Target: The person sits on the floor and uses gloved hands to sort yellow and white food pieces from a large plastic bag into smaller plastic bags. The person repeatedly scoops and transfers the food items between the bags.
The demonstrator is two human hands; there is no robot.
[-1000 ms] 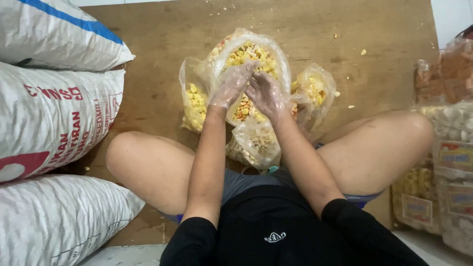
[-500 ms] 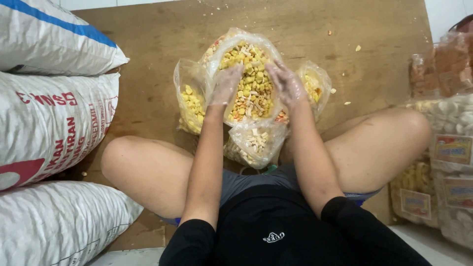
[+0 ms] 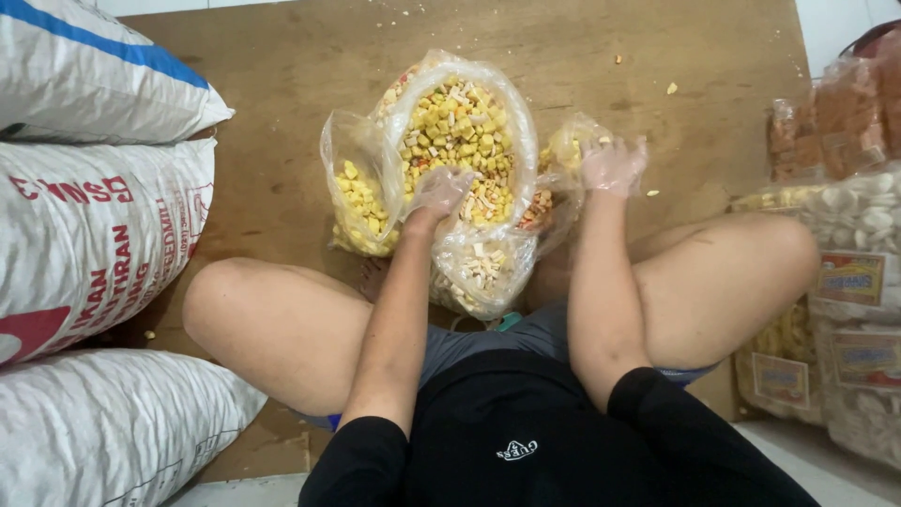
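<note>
**Floor station: bagged snack pieces, two gloved hands**

- Wooden floor board (image 3: 282,197): brown, with scattered crumbs; the person sits on it cross-legged, bare knees out to either side.
- White woven sacks (image 3: 89,244): three, stacked along the left edge, the top one with a blue stripe.
- Packed snack bags (image 3: 849,282): piled at the right edge, holding white and brown pieces.
- Large clear plastic bag (image 3: 460,141): centre, between the knees, open at the top, filled with yellow, white and orange pieces.
- Smaller clear bags: one of yellow pieces (image 3: 357,192) touching the large bag's left side; one of pale pieces (image 3: 483,272) just below it, nearest the person; one at its right (image 3: 563,155), partly hidden.
- Left hand (image 3: 439,191): in a thin clear glove, fingers curled together, resting in the large bag's contents at its near edge.
- Right hand (image 3: 612,165): gloved, fingers spread apart, at the right-hand bag; whether it grips the plastic, cannot tell.
</note>
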